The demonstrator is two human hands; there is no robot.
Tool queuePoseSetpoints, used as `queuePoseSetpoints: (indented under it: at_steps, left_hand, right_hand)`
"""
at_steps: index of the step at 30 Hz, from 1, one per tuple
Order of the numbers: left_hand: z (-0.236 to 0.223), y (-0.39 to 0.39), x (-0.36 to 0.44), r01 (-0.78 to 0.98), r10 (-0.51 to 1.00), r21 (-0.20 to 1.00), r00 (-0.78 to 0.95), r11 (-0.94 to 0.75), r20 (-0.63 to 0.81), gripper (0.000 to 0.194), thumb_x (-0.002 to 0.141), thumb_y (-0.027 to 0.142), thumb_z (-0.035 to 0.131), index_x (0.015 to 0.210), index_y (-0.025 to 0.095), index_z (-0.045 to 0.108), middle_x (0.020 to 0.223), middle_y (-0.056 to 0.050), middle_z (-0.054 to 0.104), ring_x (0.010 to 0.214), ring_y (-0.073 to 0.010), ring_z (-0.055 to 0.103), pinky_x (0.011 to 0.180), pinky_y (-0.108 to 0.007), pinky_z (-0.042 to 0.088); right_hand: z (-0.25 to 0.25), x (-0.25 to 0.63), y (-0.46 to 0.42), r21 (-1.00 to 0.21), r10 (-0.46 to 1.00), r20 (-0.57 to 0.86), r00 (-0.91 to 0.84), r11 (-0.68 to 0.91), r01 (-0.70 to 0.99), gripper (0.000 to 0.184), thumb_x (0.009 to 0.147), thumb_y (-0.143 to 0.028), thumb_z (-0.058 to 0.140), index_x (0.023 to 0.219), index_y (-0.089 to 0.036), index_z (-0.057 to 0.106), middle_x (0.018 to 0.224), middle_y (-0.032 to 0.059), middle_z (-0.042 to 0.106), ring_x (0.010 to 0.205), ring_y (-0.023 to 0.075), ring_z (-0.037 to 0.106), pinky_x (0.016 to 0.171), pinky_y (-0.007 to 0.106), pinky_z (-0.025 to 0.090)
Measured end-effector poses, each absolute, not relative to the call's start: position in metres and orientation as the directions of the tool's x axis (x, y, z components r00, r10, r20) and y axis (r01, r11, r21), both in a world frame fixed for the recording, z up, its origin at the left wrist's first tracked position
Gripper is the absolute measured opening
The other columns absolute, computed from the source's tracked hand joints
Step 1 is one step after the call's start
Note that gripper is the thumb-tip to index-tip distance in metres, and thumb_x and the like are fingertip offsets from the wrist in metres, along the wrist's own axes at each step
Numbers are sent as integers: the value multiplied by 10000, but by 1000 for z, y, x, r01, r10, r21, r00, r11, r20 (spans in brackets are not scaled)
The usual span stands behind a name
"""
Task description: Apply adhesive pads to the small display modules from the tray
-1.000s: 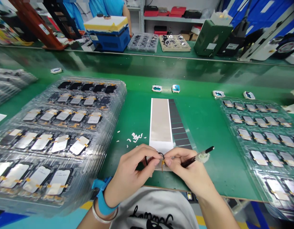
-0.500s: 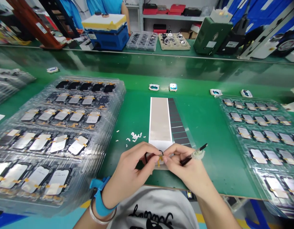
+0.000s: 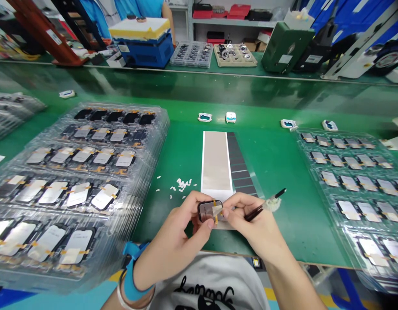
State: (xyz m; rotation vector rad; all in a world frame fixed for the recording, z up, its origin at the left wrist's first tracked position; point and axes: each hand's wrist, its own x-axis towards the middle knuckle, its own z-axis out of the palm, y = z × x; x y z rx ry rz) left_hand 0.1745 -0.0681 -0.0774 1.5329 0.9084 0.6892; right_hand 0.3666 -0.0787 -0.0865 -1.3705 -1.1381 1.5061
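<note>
My left hand [image 3: 182, 232] is closed on a small display module [image 3: 205, 212], a dark rounded rectangle with orange flex tape, held by its edges with the back facing up. The fingertips of my right hand [image 3: 247, 219] pinch at the module's right edge, where a pale strip [image 3: 217, 210] lies across it. Tucked in the same hand is a slim dark pen-like tool [image 3: 255, 212], its rear end wrapped in a crumpled clear wad. Beneath the hands, a white-edged sheet of grey film [image 3: 215, 161] lies beside a strip of dark adhesive pieces [image 3: 240, 163].
A tall stack of clear trays [image 3: 147, 172] with display modules stands left, and another module tray [image 3: 334, 202] lies right. White scraps [image 3: 182, 185] are scattered left of the sheet. Several watch cases [image 3: 231, 117] line the back, below a shelf with a blue machine [image 3: 147, 47].
My left hand has turned the display module so its back now shows, where before it was mostly hidden. The right hand's tool has tilted slightly, its rear end shifting up and right.
</note>
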Motion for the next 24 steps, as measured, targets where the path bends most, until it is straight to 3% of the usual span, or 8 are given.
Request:
queuePoseSetpoints:
  at_steps: [24]
  left_hand:
    - [-75, -68, 179, 123, 848, 992, 524, 18, -81, 61, 1031, 267, 486, 1086, 243, 493, 834, 23, 617, 766, -140, 583, 672, -257, 447]
  right_hand:
    - [-88, 367, -82, -960, 956, -279, -85, -280, 6, 220, 828, -389, 692, 764, -186, 634, 467, -107, 311, 446, 58, 215, 459, 219, 178]
